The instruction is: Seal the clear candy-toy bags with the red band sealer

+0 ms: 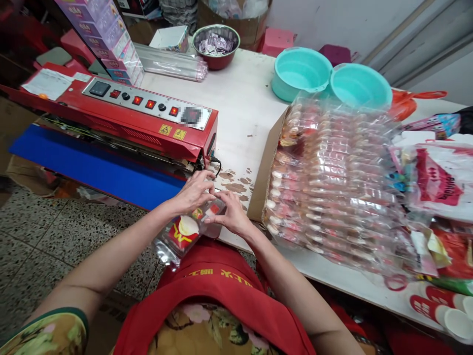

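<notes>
A clear plastic packet point(182, 230) with red, yellow and white pieces inside hangs over the table's front edge, just above my red apron. My left hand point(195, 191) has its fingers curled over the packet's upper end, close to the right end of the red sealing machine point(155, 123). From the other side my right hand point(229, 213) grips the same end, thumb below and fingers bent on top. The fingertips of both hands nearly meet there, and they partly hide the packet's edge. Along the machine's front runs a blue belt point(99, 165).
To the right, a cardboard box point(266, 167) holds rows of filled clear packets point(332, 182). Behind it stand two turquoise basins point(301, 74). A metal bowl point(216, 47) of small sachets and stacked purple boxes point(99, 39) are at the back. Paper cups point(432, 308) lie front right.
</notes>
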`<state>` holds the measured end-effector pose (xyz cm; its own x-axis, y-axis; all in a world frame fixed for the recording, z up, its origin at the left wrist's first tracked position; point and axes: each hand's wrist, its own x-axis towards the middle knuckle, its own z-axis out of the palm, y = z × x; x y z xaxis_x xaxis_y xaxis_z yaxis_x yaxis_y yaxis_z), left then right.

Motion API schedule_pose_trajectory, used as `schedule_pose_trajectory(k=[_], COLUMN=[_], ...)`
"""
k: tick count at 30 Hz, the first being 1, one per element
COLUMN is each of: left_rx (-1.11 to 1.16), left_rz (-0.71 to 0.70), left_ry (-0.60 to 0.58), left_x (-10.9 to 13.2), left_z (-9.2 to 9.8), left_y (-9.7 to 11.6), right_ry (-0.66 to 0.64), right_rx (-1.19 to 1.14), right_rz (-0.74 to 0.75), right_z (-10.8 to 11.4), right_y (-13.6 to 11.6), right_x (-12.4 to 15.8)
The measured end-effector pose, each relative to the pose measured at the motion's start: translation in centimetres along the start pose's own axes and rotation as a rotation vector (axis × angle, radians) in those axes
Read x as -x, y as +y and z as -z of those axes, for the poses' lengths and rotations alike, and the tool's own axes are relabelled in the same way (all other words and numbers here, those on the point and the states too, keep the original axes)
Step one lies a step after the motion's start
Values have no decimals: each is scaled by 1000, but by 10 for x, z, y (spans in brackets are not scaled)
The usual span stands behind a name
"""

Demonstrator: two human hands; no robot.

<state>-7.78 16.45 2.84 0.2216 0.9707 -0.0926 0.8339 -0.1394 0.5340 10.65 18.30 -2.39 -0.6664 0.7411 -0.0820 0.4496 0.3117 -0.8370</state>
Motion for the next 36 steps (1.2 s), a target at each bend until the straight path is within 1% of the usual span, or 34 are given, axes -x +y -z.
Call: schedule_pose_trajectory(k=[2, 4, 6, 7, 9, 10, 12, 14, 16, 18, 21, 23, 26, 29, 31, 34, 36], left_rx=[72, 164, 280, 348, 518, 631, 890, 1110, 1230, 1267, 1237, 1229, 1271, 1318, 1327, 1307, 1302], left_rz=[22, 31, 81, 147, 362, 480, 661, 736, 768, 780, 774, 778, 811, 867, 898, 924, 932], left_ry=[22, 37, 103, 152, 246, 262, 232, 217, 268, 376, 573, 648, 653, 608, 603, 668, 718], left_x=[-4, -5, -3, -1, 4, 7, 11, 12, 10, 6, -2, -6, -7, 2, 9, 17, 20], left_z=[-1, -3, -5, -7, -11, -12, -14, -14, -14, -15, -20, -23, -23, -17, -11, -4, 2], left_y=[-1, -3, -7, -10, -15, -17, -20, -21, -21, -21, -26, -31, -40, -49, -53, -58, -63], right_ry=[-22, 8, 51, 67, 90, 103, 116, 92, 83, 143, 251, 283, 291, 279, 268, 266, 287], right_rx=[-51, -175, -325, -388, -479, -514, -595, -690, -756, -773, -729, -701, -757, -849, -871, -872, -873], right_rz=[-16, -50, -98, -117, -130, -128, -148, -228, -322, -358, -301, -261, -278, -341, -364, -385, -380], right_z=[-1, -1, 1, 3, 7, 9, 10, 10, 7, 3, -1, -2, -2, -4, -9, -23, -31], right_y=[1, 4, 7, 7, 6, 4, 2, 1, 1, 0, -4, -7, -6, 1, 4, -3, -13], right_x=[-3, -7, -12, -14, -16, -17, -19, -22, -26, -32, -43, -50, -65, -84, -99, -115, -118])
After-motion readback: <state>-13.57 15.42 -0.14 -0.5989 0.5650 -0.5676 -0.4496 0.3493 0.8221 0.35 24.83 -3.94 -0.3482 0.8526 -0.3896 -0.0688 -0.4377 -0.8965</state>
